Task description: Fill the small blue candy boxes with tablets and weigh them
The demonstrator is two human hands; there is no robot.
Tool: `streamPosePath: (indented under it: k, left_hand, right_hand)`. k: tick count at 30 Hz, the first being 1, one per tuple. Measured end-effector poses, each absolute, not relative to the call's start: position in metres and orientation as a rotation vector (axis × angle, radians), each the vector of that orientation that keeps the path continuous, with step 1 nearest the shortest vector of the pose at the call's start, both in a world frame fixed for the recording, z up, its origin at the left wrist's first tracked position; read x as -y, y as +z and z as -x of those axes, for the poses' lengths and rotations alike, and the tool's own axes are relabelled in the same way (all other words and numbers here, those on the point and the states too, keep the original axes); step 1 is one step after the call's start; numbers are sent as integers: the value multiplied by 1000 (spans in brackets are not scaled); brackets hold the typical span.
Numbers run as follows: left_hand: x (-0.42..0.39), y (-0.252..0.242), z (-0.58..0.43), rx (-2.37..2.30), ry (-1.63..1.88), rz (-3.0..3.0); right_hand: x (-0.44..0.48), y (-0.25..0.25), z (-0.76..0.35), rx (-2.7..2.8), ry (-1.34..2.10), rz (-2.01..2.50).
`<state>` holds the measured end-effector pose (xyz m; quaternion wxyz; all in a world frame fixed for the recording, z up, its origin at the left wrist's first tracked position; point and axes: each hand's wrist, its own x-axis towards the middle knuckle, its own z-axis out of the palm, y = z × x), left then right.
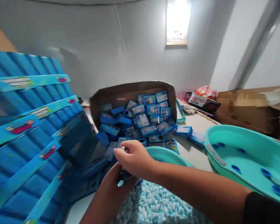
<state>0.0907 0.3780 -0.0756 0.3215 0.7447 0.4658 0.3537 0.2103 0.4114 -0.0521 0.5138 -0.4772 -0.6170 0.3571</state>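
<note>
Both of my hands meet over a turquoise basin (169, 153) filled with small pale blue and white pieces (163, 202). My left hand (114, 183) is closed around a small dark item (124, 175), mostly covered by my fingers. Just above it, my right hand (136, 155) is curled in a fist against the same spot. A small pale bit shows by its thumb, and I cannot make out what it holds. Behind my hands, many small blue printed boxes (142, 120) lie heaped in and before a tipped cardboard box (130, 88).
Stacked blue display trays (30, 81) of boxes rise close on the left. On the right stands another turquoise basin (247, 137) with several small blue caps (236, 169) inside. Cardboard boxes (244, 107) and a black printed carton (204, 103) stand behind it.
</note>
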Motion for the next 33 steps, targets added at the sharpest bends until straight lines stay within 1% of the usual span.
streamPosePath:
  k: [6,12,18,24,28,33]
  left_hand:
    - [-393,-88,-85,-1205,789,-1909]
    - [-393,-89,-84,-1193,727,-1953]
    - [-392,-89,-81,-1102,767,-1862]
    - [-393,-93,-79,-1060,780,-1918]
    - [-396,-97,-75,-1044,802,-1938]
    - [-396,-91,-76,-1149,768,-1928]
  right_hand:
    - [-408,-51,-214,1510,861,1161]
    - [-406,-53,-216,1467,898,1115]
    - [-408,-52,-214,1393,1013,1114]
    - [-406,-50,-214,1287,1110,1053]
    - [-407,-54,-214,1214,1150,936]
    - [-409,-57,-216,1177,1228,785]
